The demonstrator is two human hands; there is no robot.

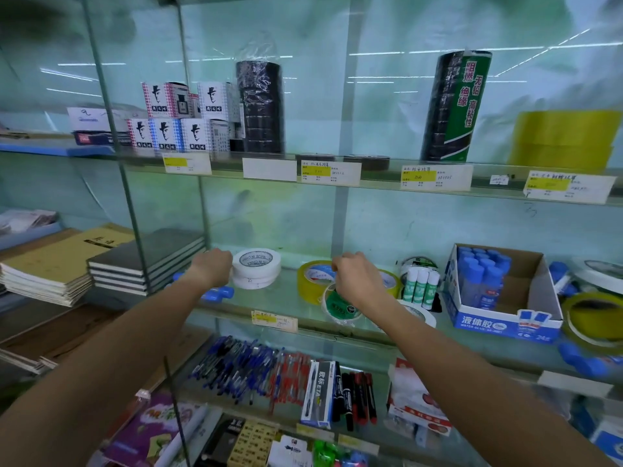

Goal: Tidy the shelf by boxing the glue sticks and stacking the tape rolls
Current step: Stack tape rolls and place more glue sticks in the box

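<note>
On the glass shelf, the left hand steadies the stacked white rolls while the right hand pinches a tape roll: light, stiff, best gripped by the rim.

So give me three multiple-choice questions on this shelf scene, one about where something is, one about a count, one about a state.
1. Where does the blue and white cardboard box of blue-capped glue bottles stand?
A. top shelf
B. middle glass shelf, right
C. bottom shelf

2. How many white glue sticks with green labels stand beside the box?
A. one
B. three
C. six

3. How are the white tape rolls by the left hand arranged?
A. stacked
B. side by side
C. hanging

Answers: 1 B, it sits right of the right hand; 2 B, three white caps show; 3 A, one lies on another.
</note>
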